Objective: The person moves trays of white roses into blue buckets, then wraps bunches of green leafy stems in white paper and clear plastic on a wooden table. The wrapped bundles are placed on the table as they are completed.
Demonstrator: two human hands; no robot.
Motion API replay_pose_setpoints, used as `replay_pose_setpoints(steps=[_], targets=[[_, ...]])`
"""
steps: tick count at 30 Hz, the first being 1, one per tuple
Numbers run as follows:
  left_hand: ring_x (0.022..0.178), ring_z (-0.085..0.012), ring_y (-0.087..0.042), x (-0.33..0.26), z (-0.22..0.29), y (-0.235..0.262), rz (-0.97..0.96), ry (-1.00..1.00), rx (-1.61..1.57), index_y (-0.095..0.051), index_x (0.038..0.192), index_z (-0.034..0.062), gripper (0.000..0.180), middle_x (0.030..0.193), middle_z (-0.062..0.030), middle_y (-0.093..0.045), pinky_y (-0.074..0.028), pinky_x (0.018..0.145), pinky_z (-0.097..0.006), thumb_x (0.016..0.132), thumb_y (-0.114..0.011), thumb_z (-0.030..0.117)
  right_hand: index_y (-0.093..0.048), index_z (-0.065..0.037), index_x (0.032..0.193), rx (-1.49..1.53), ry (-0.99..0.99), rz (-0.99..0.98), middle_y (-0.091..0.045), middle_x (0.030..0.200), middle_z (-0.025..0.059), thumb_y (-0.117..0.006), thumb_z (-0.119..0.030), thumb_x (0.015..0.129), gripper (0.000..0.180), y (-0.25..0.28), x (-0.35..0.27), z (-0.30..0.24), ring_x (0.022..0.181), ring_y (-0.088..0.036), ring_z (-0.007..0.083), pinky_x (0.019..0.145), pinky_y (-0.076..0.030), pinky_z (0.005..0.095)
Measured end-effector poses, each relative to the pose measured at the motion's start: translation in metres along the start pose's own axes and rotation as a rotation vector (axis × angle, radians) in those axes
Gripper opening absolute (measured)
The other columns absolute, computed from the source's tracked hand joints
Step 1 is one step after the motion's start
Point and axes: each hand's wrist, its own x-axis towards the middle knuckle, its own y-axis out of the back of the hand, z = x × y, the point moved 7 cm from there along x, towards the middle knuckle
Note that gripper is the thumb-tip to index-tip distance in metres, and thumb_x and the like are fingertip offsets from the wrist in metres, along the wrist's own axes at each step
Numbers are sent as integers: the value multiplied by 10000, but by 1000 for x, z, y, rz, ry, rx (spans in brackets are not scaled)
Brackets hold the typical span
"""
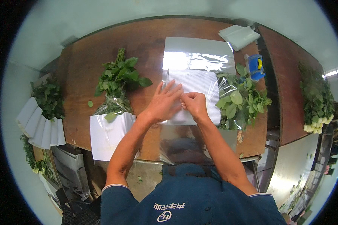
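A bunch wrapped in white corrugated paper [199,86] lies across the middle of the table, its leafy green stems [244,99] sticking out to the right through clear film. My left hand [163,103] rests flat on the wrap's left part, fingers stretched out. Close beside its fingertips, my right hand [194,105] is closed in a pinch over the paper; whatever is between the fingers is too small to make out. Under the wrap spreads a shiny clear plastic sheet [199,50], reaching beyond it at the far and near sides. The flower heads are hidden inside the paper.
Left of my arm lies another wrapped bunch [112,131], stems pointing away. A blue tape dispenser [256,67] and folded sheets [239,36] sit at the far right. More wrapped bunches [37,123] stand at the left edge; white roses [319,123] lie on the right-hand table.
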Motion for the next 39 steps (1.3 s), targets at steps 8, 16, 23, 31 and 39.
replay_pose_setpoints(steps=[8,16,23,31,39], targets=[[1559,-331,-255,-9,-18,-18,-23,112,-50,-536,1503,205,614,1625,22,-432,-142,1250,-622,923,-721,281,-648,80,990,253,-49,113,-714,850,108,-699,-108,904,214,-6,-41,20,684,-628,103,587,-486,227],[1564,-329,-240,-9,-21,-18,-130,105,-38,-549,1490,191,513,1621,-4,-438,-107,1250,-624,1003,-618,336,-641,42,906,-274,102,90,-711,736,96,-736,-162,913,225,1,-38,12,629,-630,95,546,-492,260],[1571,-317,-219,19,-19,-21,-15,162,283,-474,1530,116,558,1630,-47,-417,-65,1255,-604,1063,-474,422,-649,-18,824,-801,321,159,-693,712,202,-735,-372,938,382,6,-59,5,686,-685,416,639,-532,497],[1560,-337,-220,23,-5,-35,158,186,332,-433,1534,14,640,1639,-119,-379,-51,1250,-613,1027,-545,388,-675,-33,848,-683,324,65,-716,753,172,-727,-387,940,369,29,-90,8,706,-697,392,645,-533,458],[1544,-334,-280,-7,54,-41,49,206,363,-533,1447,-2,538,1585,-143,-454,-88,1255,-608,991,-603,275,-610,-1,1261,-884,674,639,-628,1296,192,-772,-153,881,440,221,-91,-54,1119,-636,332,911,-525,421]])
